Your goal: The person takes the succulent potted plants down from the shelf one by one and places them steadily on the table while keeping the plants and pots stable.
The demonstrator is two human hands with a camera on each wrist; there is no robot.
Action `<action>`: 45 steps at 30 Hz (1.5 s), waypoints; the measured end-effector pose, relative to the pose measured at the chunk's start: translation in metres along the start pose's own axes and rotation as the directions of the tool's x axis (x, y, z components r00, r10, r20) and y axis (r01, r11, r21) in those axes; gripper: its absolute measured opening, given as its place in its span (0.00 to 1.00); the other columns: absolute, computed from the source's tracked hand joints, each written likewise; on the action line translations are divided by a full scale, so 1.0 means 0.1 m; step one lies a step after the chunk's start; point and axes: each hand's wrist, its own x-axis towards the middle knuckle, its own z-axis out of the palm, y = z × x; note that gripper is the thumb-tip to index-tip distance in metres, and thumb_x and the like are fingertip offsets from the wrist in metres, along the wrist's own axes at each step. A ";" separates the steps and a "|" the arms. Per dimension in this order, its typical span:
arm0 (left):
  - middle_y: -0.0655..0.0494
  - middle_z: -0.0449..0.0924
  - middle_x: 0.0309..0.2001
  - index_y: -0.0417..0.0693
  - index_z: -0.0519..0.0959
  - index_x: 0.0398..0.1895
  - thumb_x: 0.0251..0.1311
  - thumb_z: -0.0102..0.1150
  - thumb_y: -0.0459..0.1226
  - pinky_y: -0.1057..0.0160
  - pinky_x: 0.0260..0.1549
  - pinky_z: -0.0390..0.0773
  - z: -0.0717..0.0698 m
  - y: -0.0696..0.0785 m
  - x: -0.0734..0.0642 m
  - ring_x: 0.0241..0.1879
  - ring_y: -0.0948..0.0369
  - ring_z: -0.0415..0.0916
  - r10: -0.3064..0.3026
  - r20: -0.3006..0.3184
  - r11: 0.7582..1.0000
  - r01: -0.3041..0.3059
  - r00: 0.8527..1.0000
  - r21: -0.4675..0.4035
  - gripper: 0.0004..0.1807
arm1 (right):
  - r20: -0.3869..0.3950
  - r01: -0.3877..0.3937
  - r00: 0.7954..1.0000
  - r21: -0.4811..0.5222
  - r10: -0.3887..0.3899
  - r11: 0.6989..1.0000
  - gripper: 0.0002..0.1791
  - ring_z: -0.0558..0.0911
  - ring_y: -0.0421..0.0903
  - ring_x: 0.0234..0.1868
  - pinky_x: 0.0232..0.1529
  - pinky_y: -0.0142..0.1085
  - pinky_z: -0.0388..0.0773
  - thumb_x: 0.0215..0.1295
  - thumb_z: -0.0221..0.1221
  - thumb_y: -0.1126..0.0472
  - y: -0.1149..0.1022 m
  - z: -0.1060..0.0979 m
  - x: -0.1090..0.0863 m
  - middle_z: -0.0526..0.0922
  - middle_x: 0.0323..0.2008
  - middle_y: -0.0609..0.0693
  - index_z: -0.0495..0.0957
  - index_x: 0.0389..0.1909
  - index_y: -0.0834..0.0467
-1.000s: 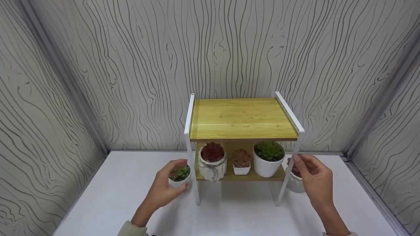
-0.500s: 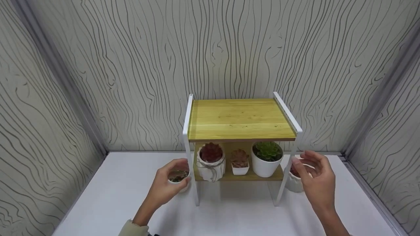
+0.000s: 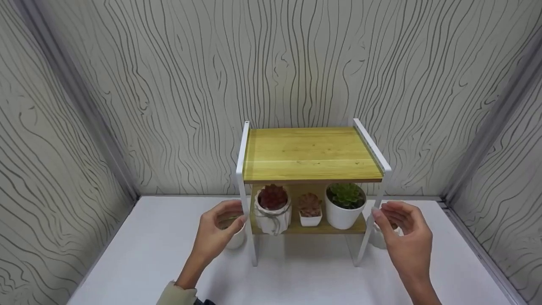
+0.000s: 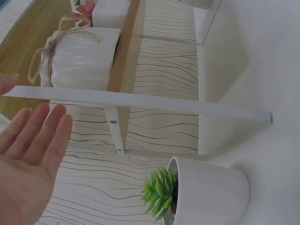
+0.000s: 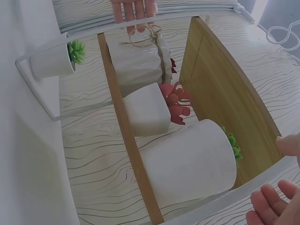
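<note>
A two-tier wooden shelf rack [image 3: 313, 154] with white side frames stands on the white table. My left hand [image 3: 216, 235] is at its left upright, fingers extended and thumb near the frame, as the left wrist view shows. On the other side my right hand [image 3: 406, 241] has its thumb at the right upright, with its fingers loosely spread beyond. Nothing is gripped. On the lower board sit a twine-tied pot [image 3: 269, 222] with a dark red succulent, a small square pot [image 3: 310, 220] with a reddish one, and a larger white pot [image 3: 345, 217] with a green one.
On the table behind my left hand stands a white pot [image 4: 213, 192] with a green succulent. A whitish pot [image 3: 378, 239] is partly hidden by my right hand. A wood-grain patterned wall [image 3: 296, 63] rises close behind the rack.
My left hand has shifted slightly and now covers most of the green plant beside the rack. My right fingers have spread from the thumb, which stays at the upright. The rack stays in place.
</note>
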 end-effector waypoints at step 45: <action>0.49 0.91 0.43 0.42 0.87 0.48 0.66 0.71 0.39 0.70 0.47 0.86 0.11 0.15 0.11 0.42 0.61 0.89 -0.085 -0.091 0.995 0.080 0.992 -0.051 0.12 | 0.185 -0.202 0.958 -0.114 0.221 0.973 0.55 0.60 0.61 0.83 0.80 0.54 0.63 0.65 0.73 0.47 -0.30 0.38 -0.30 0.56 0.82 0.65 0.52 0.82 0.65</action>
